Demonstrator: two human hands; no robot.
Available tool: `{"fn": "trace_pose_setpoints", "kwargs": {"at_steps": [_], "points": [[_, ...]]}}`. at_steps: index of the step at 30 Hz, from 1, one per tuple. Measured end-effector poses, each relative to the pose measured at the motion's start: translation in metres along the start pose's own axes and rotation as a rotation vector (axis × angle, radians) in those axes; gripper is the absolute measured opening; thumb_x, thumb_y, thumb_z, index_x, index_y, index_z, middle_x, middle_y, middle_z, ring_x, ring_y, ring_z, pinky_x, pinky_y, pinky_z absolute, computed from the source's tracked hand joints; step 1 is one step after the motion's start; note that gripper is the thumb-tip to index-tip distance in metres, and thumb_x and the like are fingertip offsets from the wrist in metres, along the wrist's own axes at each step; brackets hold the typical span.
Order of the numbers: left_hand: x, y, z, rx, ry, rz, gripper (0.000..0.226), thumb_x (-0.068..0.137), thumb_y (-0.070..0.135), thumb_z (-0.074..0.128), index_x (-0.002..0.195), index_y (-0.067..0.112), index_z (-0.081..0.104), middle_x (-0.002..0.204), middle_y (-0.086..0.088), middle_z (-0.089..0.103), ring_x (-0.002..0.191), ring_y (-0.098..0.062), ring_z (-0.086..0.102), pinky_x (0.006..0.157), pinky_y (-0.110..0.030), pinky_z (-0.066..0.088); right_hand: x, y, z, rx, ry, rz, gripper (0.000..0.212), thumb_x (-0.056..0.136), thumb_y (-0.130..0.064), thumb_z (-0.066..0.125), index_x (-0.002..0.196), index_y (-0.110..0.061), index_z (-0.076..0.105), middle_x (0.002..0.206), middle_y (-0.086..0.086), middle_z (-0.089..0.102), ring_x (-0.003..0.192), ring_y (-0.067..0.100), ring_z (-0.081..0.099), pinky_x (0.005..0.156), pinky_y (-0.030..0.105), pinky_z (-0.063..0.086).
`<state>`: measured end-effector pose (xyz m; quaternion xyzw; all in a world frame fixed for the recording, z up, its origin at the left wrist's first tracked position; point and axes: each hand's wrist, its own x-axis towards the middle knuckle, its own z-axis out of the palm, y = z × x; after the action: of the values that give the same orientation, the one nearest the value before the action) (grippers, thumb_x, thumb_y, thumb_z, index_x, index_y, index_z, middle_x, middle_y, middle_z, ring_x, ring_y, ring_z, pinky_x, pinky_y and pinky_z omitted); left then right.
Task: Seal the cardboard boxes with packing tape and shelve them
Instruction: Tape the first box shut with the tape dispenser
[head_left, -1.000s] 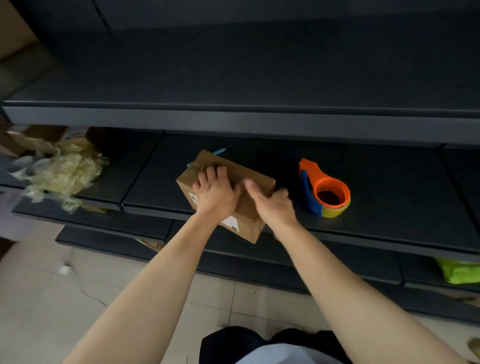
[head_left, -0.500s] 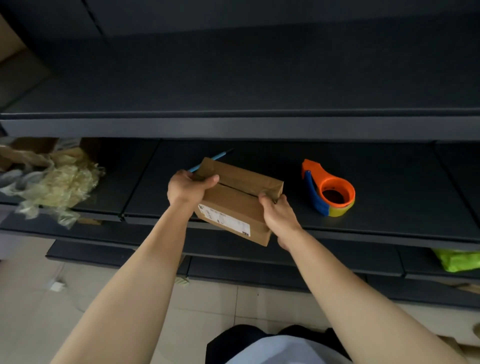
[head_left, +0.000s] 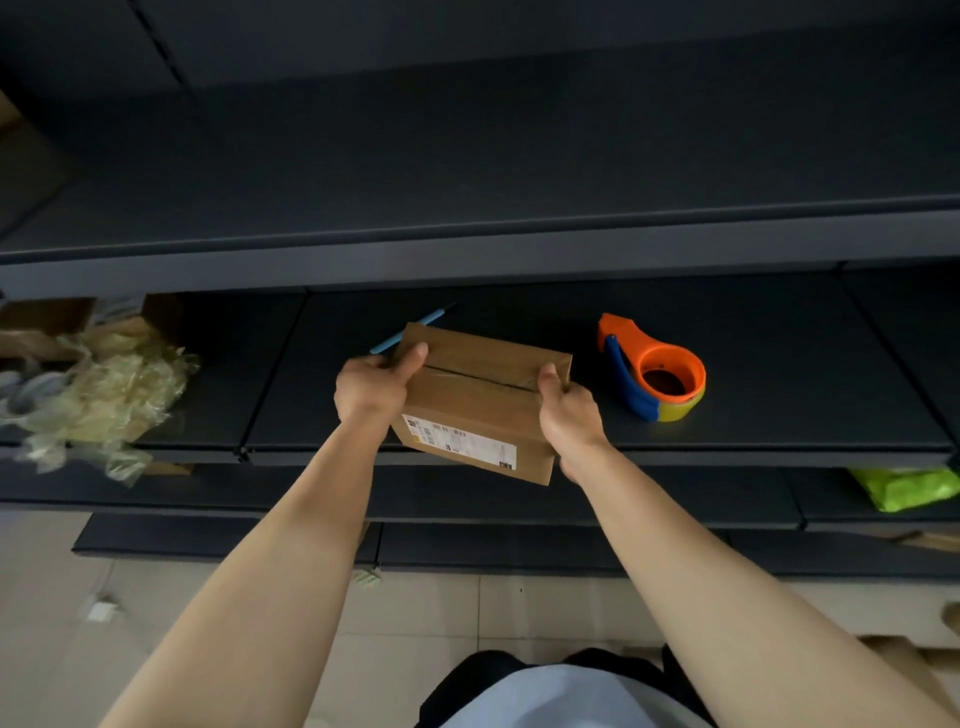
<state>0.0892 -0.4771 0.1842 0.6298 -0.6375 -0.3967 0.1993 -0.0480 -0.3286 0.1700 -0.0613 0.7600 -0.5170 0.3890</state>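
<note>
A small brown cardboard box (head_left: 480, 400) with a white label on its near side is at the front edge of the dark middle shelf (head_left: 779, 415), its top flaps closed along a centre seam. My left hand (head_left: 371, 387) grips its left end, thumb lying on the top. My right hand (head_left: 569, 413) grips its right end, thumb on the top edge. An orange and blue tape dispenser (head_left: 654, 374) with a yellowish roll stands on the shelf to the right of the box, apart from both hands.
A blue pen (head_left: 405, 335) lies on the shelf behind the box. Crumpled plastic wrap (head_left: 98, 384) and cardboard scraps fill the shelf's left end. A wide dark shelf (head_left: 467, 244) runs above. A green bag (head_left: 909, 488) lies on a lower shelf at right. Tiled floor below.
My hands went from pressing on the box top to gripping its two ends. The box has turned so its label faces me and sits slightly farther right and forward.
</note>
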Motion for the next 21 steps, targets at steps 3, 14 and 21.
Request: {"fn": "trace_pose_setpoints", "kwargs": {"at_steps": [3, 14, 21], "points": [[0.002, -0.003, -0.002, -0.128, 0.003, -0.036, 0.055, 0.073, 0.062, 0.069, 0.107, 0.018, 0.066, 0.09, 0.005, 0.065, 0.076, -0.012, 0.06, 0.055, -0.021, 0.04, -0.001, 0.0, -0.003, 0.039, -0.039, 0.033, 0.053, 0.096, -0.057, 0.037, 0.129, -0.017, 0.046, 0.102, 0.003, 0.056, 0.092, 0.02, 0.054, 0.081, 0.036, 0.042], [0.004, -0.005, 0.001, -0.205, -0.084, -0.054, 0.051, 0.082, 0.061, 0.06, 0.096, 0.011, 0.059, 0.085, -0.003, 0.063, 0.07, -0.016, 0.06, 0.055, -0.025, 0.046, -0.008, 0.002, 0.0, 0.124, -0.074, 0.067, 0.065, 0.09, -0.061, 0.046, 0.144, -0.026, 0.035, 0.125, 0.008, 0.056, 0.11, 0.028, 0.056, 0.101, 0.049, 0.043], [0.005, -0.003, 0.001, -0.175, -0.07, -0.043, 0.054, 0.089, 0.058, 0.049, 0.1, 0.005, 0.058, 0.075, -0.004, 0.058, 0.059, -0.014, 0.054, 0.047, -0.024, 0.038, -0.008, 0.0, 0.007, 0.028, 0.078, -0.042, 0.059, 0.097, -0.057, 0.031, 0.134, -0.014, 0.046, 0.11, 0.005, 0.055, 0.08, 0.014, 0.051, 0.077, 0.035, 0.039]]}}
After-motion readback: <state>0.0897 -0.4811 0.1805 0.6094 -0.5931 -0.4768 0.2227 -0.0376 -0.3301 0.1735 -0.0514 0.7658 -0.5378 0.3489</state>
